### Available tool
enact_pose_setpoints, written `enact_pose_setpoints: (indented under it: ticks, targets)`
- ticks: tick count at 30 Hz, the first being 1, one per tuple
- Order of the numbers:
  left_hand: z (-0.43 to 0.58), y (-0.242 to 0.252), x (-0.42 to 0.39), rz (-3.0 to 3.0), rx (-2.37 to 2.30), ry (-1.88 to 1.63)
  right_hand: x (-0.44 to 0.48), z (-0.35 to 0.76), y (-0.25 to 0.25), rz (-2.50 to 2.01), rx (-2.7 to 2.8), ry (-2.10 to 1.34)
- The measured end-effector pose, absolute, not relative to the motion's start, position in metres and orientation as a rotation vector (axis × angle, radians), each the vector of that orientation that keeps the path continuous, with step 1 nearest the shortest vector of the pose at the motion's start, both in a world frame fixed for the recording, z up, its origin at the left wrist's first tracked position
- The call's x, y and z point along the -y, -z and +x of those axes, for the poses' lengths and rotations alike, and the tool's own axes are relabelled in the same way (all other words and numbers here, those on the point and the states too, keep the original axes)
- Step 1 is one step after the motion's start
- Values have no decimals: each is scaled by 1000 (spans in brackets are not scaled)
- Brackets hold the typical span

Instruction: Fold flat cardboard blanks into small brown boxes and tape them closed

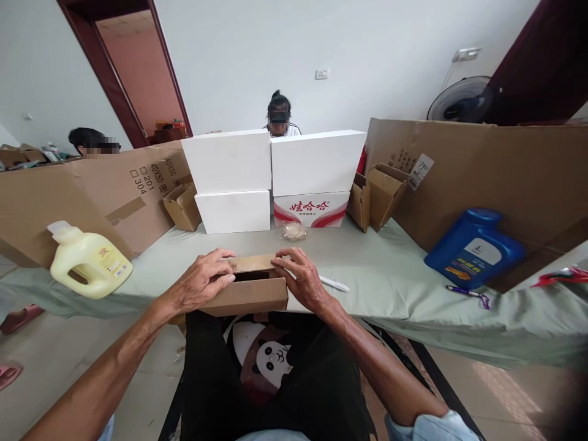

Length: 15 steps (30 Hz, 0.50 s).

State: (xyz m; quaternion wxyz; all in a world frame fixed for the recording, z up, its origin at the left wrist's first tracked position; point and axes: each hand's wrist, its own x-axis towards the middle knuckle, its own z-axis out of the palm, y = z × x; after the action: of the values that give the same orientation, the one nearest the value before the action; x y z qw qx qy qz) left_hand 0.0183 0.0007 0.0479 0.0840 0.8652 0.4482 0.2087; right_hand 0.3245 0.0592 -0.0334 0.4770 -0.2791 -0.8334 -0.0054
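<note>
A small brown cardboard box (250,297) lies at the table's front edge, right before me. Its top stands partly open, and a dark gap shows beneath a raised flap (252,263). At the left end, my left hand (202,282) grips the box, with thumb and fingers at the flap. My right hand (303,278) pinches the flap's right corner, its fingers bent over the edge. Just right of that hand lies a slim white implement (334,283), its kind unclear. Beyond the box is a crumpled clear plastic bundle (293,231).
White boxes (233,213) and a red-and-white carton (311,210) are stacked ahead. A pale yellow jug (92,260) stands left, a blue bottle (475,248) right, with a purple-strapped pen (467,295) by it. Large cardboard panels (459,177) flank the table. Two people sit beyond.
</note>
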Motion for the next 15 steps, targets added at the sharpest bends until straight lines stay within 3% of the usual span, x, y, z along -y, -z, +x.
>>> enact_pose_setpoints:
  ticks: [15]
  targets:
    - [32,-73,-35,2341,-1258,-572,-62,319,39,-714,1965,73]
